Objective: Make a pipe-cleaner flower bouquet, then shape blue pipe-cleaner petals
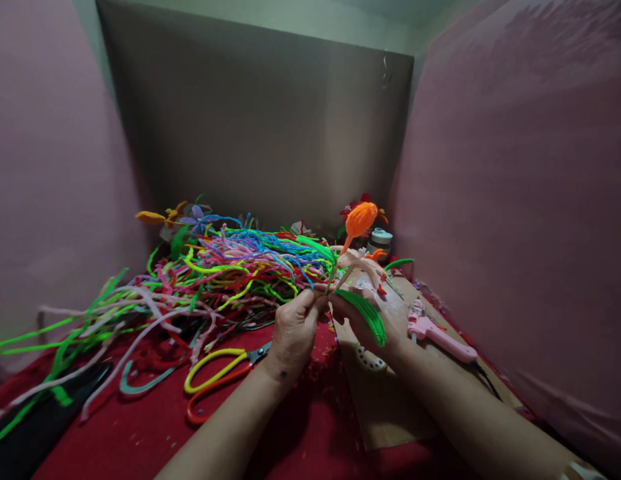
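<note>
Flower, left hand curled, apparently pinching stem

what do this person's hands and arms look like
Left hand and right hand are gloveless; no sleeves show on the forearms. A small dark spot marks the left wrist; a pale band-like item, partly out of frame, is on the right forearm.

The orange flower looks soft and fuzzy, with no shine, and the green leaf is fuzzy too, with little ridges. The heap of bendy stems looks just as fluffy. The scissors have smooth plastic handles — but dark metal blades. The pink glue gun looks like smooth, slightly shiny plastic. Under it, the brown board looks like dull cardboard — and the red cover looks like matt cloth.
</note>
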Tool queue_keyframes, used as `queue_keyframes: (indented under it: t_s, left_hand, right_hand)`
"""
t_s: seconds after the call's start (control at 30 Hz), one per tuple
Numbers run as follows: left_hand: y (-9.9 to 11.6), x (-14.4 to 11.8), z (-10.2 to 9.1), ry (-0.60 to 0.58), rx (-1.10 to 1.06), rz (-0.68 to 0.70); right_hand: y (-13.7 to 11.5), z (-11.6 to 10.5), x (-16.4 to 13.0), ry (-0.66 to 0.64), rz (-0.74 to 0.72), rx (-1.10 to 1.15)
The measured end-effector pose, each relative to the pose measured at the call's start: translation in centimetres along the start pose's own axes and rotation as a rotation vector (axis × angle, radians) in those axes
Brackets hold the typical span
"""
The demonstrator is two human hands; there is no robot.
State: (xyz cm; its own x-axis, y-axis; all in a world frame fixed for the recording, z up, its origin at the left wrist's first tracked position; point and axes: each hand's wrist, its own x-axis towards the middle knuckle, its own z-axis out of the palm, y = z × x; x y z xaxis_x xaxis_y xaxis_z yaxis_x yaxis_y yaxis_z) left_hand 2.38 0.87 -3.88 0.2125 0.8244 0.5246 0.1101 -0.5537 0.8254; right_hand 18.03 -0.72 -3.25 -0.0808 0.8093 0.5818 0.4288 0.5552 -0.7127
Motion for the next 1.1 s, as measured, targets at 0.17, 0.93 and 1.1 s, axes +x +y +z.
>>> queue_keyframes:
  t_s: [0.17,0.93,1.1]
  left_hand:
    - [0.7,-0.2,0.1,-0.039,-0.035,0.071]
    - [2.6,0.2,0.7,0.194,-0.357,-0.199]
    - [2.5,0.2,0.4,0.082,-0.372,-0.18]
  right_hand:
    - [1.2,1.2,0.1,-0.011,0.007,-0.039]
    - [-2.2,1.3,0.8,-0.093,0.154,0.318]
    - [-2.3,1.4,0.9,-0.089,0.124,0.246]
